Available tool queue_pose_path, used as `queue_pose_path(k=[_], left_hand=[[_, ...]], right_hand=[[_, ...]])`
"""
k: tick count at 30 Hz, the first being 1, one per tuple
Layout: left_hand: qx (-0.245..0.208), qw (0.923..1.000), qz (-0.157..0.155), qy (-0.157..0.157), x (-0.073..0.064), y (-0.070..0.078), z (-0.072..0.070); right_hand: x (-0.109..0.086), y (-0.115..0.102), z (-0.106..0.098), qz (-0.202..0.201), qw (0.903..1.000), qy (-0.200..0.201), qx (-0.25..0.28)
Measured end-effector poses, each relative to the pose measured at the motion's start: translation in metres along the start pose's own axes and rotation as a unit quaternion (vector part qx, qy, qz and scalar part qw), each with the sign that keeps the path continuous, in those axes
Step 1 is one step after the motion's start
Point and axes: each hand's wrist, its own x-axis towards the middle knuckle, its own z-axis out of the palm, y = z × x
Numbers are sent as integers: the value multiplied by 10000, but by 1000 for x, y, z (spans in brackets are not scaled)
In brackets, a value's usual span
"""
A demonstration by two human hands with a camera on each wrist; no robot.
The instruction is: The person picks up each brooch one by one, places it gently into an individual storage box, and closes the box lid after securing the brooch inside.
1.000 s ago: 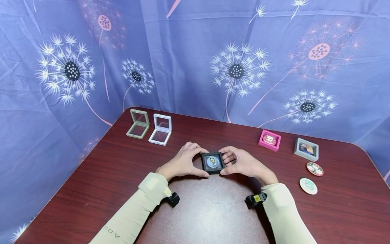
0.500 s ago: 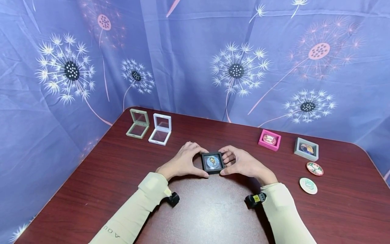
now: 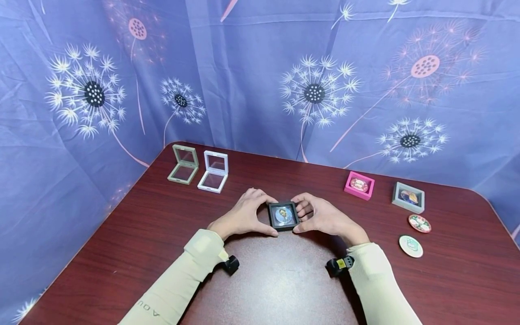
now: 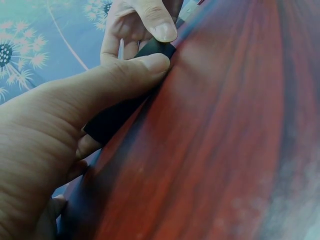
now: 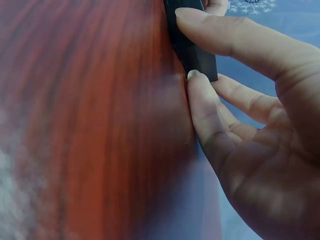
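Note:
A black square display frame (image 3: 284, 216) with a round portrait badge behind its clear window lies closed at the middle of the table. My left hand (image 3: 247, 214) grips it from the left, thumb at the near corner and forefinger at the far one. On the opposite side my right hand (image 3: 327, 217) holds it between thumb and fingers. Both thumbs come up against the frame's dark near edge (image 4: 120, 117) in the left wrist view. The right wrist view shows the frame's black side (image 5: 197, 57) between fingertips, low over the wood.
Green (image 3: 183, 173) and white (image 3: 213, 180) display frames stand opened at the back left. Toward the right are a pink frame (image 3: 369, 195) and a grey frame (image 3: 398, 203), each with a badge inside. Two loose round badges, one red-patterned (image 3: 420, 223) and one pale (image 3: 410, 246), lie before them.

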Motion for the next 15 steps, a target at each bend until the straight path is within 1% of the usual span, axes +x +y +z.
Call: queue_pose_path(k=[6,15], left_hand=[[36,10000,-45,-11,0,-1,1],[25,10000,-19,6,0,-1,1]], right_hand=[[0,-1,0,13,10000,5,19],[0,-2,1,47,10000,11,12]])
